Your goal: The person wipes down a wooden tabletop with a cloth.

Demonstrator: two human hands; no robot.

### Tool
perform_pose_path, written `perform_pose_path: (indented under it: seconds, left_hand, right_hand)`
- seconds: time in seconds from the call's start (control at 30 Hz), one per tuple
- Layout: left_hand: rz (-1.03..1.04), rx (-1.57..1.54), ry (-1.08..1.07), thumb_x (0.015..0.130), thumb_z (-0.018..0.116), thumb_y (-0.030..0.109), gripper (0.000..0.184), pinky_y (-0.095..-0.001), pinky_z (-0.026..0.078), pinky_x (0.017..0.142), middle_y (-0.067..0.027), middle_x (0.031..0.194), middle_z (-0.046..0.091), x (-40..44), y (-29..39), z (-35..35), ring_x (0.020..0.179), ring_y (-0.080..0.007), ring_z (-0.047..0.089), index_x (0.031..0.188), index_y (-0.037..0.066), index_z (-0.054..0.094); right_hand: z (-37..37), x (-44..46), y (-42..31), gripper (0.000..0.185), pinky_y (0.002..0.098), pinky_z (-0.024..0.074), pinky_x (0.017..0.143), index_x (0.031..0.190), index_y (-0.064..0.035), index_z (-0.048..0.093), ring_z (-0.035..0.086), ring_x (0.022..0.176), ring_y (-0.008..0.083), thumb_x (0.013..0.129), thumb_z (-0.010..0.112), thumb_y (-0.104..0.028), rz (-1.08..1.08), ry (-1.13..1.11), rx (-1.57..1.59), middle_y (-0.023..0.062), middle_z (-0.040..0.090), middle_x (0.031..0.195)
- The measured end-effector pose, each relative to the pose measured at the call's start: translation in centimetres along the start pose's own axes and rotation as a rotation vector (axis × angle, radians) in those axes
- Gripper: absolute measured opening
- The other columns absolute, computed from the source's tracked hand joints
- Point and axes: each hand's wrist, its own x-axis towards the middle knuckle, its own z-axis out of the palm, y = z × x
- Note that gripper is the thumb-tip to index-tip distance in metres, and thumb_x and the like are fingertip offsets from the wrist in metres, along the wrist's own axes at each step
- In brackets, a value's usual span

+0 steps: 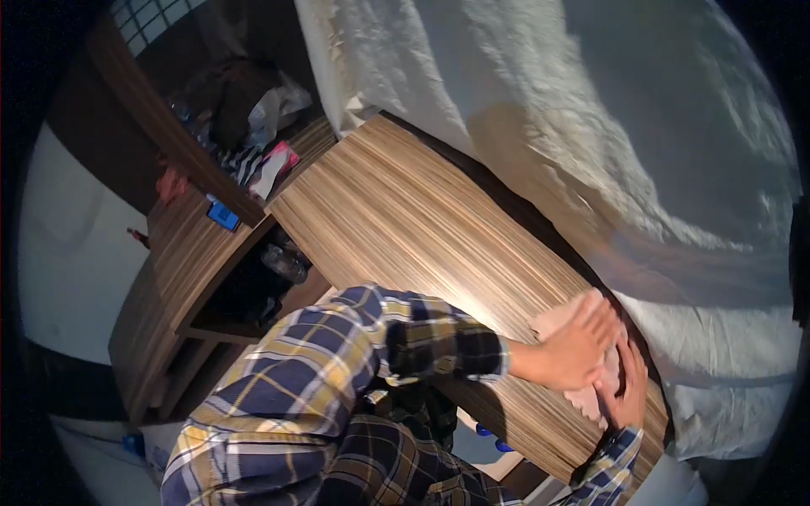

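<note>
Resting my left hand flat, fingers uncurled, on the pink scalloped cloth near the edge of the wood-grain table, my right hand spread alongside, I could ruck it by pushing unevenly.

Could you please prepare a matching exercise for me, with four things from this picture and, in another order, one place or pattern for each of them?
Things
1. Pink cloth
2. Tabletop
3. Left sleeve
4. White fabric

Places and patterns
A. Navy, yellow and white check
B. Beyond the wooden surface's long edge
C. Beneath the left hand and the right hand
D. Brown, striped wood grain

Right pairs: 1-C, 2-D, 3-A, 4-B
</note>
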Motion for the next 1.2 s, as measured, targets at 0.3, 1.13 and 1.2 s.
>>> perform_pose_path:
  seconds: [0.3, 1.13, 1.2]
  left_hand:
    - [0.175, -0.223, -0.005, 0.09, 0.042, 0.042, 0.076, -0.0561, -0.003, 0.116, -0.028, 0.15, 0.027, -0.9, 0.9, 2.1, 0.144, -0.0394, 0.016, 0.141, -0.013, 0.029]
    - [-0.383, 0.269, 0.314, 0.087, 0.052, 0.036, 0.053, -0.0599, 0.012, 0.113, -0.0266, 0.142, 0.042, -17.3, -26.4, -15.3, 0.138, -0.0421, 0.028, 0.122, -0.003, 0.061]
    - [-0.452, 0.272, 0.203, 0.091, 0.048, 0.034, 0.062, -0.0562, 0.009, 0.115, -0.0307, 0.149, 0.027, -21.7, -26.2, -19.2, 0.142, -0.0421, 0.019, 0.134, -0.011, 0.044]
  right_hand:
    - [2.8, -3.0, -5.3, 0.076, 0.0498, 0.0102, 0.116, 0.146, -0.0009, 0.032, 0.025, 0.142, 0.0362, 0.092, 0.041, -0.054, 0.124, 0.192, -0.117, 0.0213, 0.03, 0.152]
    - [15.3, 25.8, -28.7, 0.068, 0.0464, 0.0234, 0.113, 0.148, -0.0132, 0.033, 0.034, 0.138, 0.0331, 0.09, 0.043, -0.047, -0.523, 0.04, 0.073, 0.0153, 0.037, 0.15]
    - [17.3, 27.0, -30.0, 0.068, 0.05, 0.0186, 0.115, 0.149, -0.0156, 0.031, 0.03, 0.141, 0.0313, 0.089, 0.047, -0.043, -0.668, 0.07, -0.104, 0.015, 0.035, 0.151]
